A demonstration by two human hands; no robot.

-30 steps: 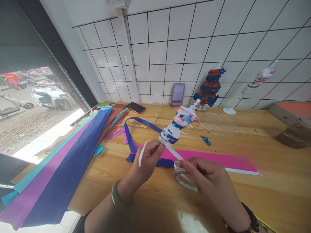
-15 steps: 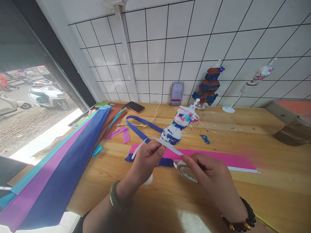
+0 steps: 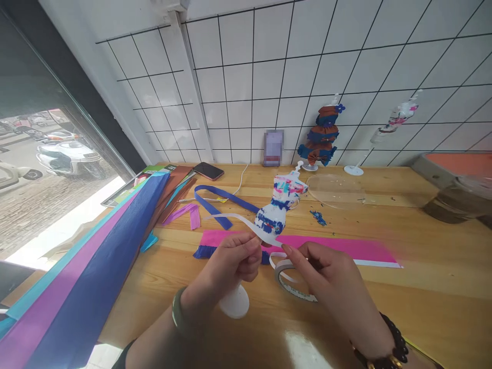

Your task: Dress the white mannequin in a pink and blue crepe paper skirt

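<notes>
My left hand (image 3: 235,259) is closed at the centre, pinching a narrow white tape strip (image 3: 240,219) whose free end curls off to the left. My right hand (image 3: 326,279) pinches the same strip a little to the right. Below its fingers hangs a tape roll (image 3: 294,287). Just behind the hands leans a small white dress form (image 3: 277,210) with blue and pink patches. A round white base (image 3: 235,301) shows under my left hand. Beneath and behind both hands lies a long pink strip (image 3: 346,248), with gathered dark blue material (image 3: 203,252) along its left part.
Long blue, purple and teal sheets (image 3: 100,256) cover the left side. A blue ribbon (image 3: 230,195), a phone (image 3: 208,170) and a clear disc (image 3: 334,190) lie behind. Two decorated forms (image 3: 323,136) (image 3: 400,118) stand by the tiled wall. A dark jar (image 3: 453,200) is at right.
The strip's free end has swung out leftward from beside my left hand. The tape roll hangs slightly lower. More of the round white base shows, and the view has shifted a little.
</notes>
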